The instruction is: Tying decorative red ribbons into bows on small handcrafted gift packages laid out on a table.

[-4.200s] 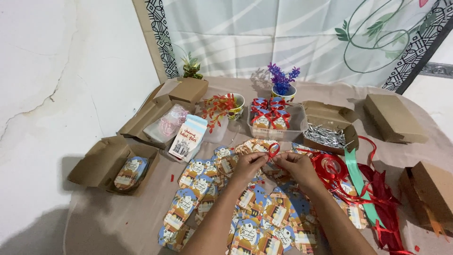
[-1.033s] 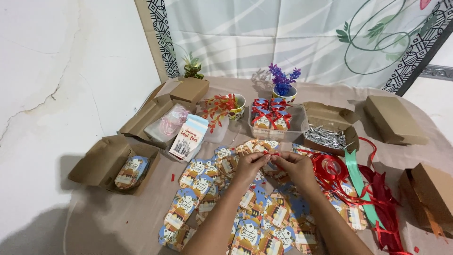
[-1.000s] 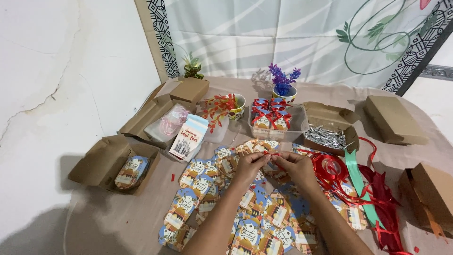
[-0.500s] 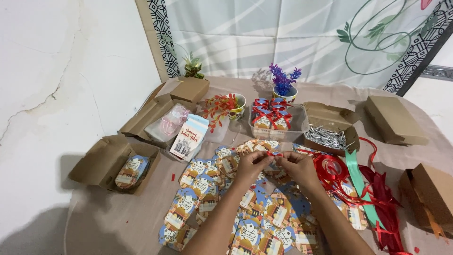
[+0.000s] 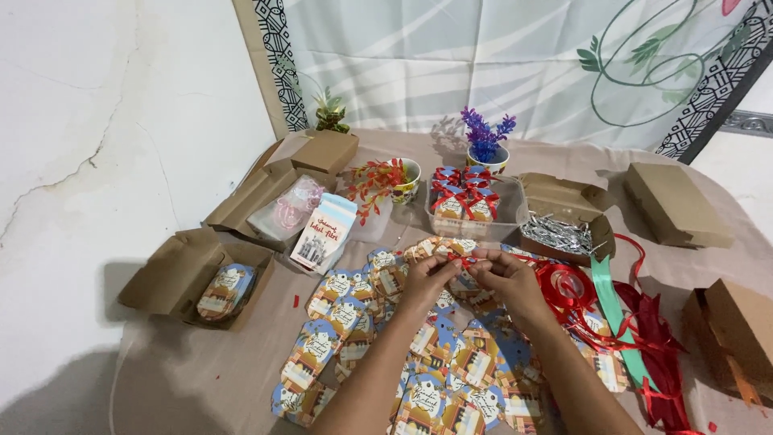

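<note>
- The left hand [image 5: 425, 274] and right hand [image 5: 501, 274] meet fingertip to fingertip above the middle of the table [image 5: 201, 379].
- Both pinch a small packet [image 5: 460, 259] with red ribbon between thumbs and forefingers; the other fingers are curled in.
- The packet sits just above a spread of printed tags [image 5: 354, 322] lying loose on the table.
- Just past the hands, a clear tray [image 5: 475, 221] holds packets tied with red bows.
- A red ribbon roll [image 5: 568, 286] lies just right of the right hand, beside a green ribbon [image 5: 612, 310].
- An open box [image 5: 564, 221] with silver strips stands right of the tray.
- Another open box [image 5: 189, 278], at far left, holds a stack of tags.
</note>
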